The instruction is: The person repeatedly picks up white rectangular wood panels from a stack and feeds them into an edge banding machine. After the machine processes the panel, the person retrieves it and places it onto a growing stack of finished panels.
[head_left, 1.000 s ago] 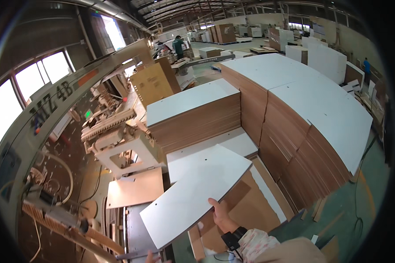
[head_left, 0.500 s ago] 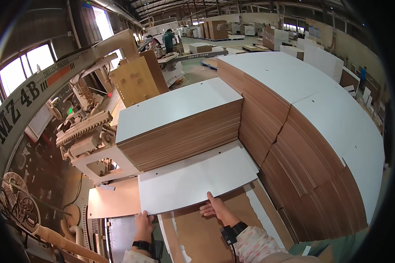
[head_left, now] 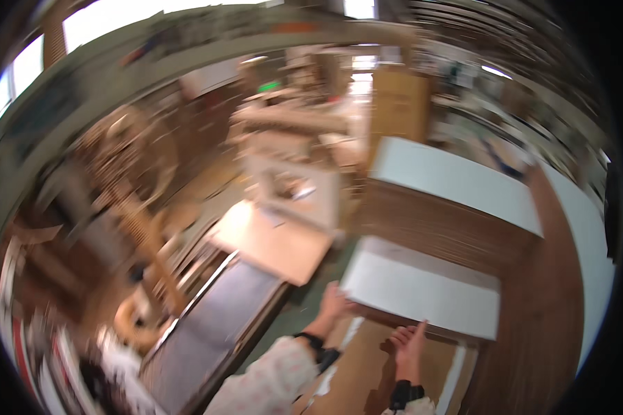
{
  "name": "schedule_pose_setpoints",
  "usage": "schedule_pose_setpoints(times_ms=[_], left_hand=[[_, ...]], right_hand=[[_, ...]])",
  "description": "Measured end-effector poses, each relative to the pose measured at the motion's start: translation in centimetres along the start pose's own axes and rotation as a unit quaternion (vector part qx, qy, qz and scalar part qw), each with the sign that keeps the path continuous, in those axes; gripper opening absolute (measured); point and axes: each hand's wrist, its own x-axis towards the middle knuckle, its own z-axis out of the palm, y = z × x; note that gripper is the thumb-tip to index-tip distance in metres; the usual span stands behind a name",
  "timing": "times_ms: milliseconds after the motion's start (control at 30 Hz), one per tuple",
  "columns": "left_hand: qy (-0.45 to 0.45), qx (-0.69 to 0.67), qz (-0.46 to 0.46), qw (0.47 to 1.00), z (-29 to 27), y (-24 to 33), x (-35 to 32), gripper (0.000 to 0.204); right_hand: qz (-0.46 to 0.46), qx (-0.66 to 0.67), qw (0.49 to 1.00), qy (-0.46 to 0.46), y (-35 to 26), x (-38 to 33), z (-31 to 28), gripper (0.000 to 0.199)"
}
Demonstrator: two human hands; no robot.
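Note:
A white rectangular panel (head_left: pixel 422 287) lies low in front of a tall stack of panels. At its near left corner is my left hand (head_left: pixel 333 304), fingers closed on the edge, though motion smears them. My right hand (head_left: pixel 408 340) is at the panel's near edge, thumb up against it and fingers apart, holding nothing. Below the right hand lies a brown cardboard sheet (head_left: pixel 367 353) with white torn strips along its sides.
The tall white-topped stack (head_left: pixel 457 187) stands behind the panel, with another long stack (head_left: pixel 543 311) along the right. To the left are a tan board (head_left: pixel 277 242), a grey conveyor-like bed (head_left: pixel 214 332) and a dusty drilling machine (head_left: pixel 291 124) under a curved-looking beam (head_left: pixel 208 48).
The view has swung left, so the panel and stacks now appear further right, blurred. Both hands remain by the panel's near edge, and the panel sits more squarely over the cardboard.

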Motion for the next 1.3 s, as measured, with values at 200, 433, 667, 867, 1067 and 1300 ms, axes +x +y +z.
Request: schedule_pose_setpoints(times_ms=[200, 433, 667, 867, 1067, 1300], left_hand=[[-0.009, 0.031, -0.073, 0.997, -11.5, 0.4, -12.2, 0.051], [0.123, -0.158, -0.066, 0.978, -33.3, -4.4, -40.5, 0.037], [0.399, -0.321, 0.054, 0.857, -40.7, -18.7, -66.0, 0.030], [0.815, -0.299, 0.217, 0.446, -34.2, -40.6, -87.9, 0.019], [0.826, -0.502, 0.248, 0.068, -8.6, -54.8, -99.4, 0.018], [0.844, -0.527, 0.059, -0.078, 6.0, -64.4, -113.1, 0.040]], right_hand=[[0.120, -0.084, 0.983, -0.109, 8.0, -9.2, 4.5, 0.040], [0.293, -0.236, 0.858, -0.348, 19.0, -31.2, 9.5, 0.031], [0.556, -0.431, 0.465, -0.537, 30.6, -54.3, -1.1, 0.028], [0.608, -0.517, 0.155, -0.582, 34.1, -69.6, -13.7, 0.023], [0.611, -0.525, -0.039, -0.591, 32.1, -80.5, -28.9, 0.029], [0.533, -0.509, -0.229, -0.636, 27.3, -87.6, -50.2, 0.074]])
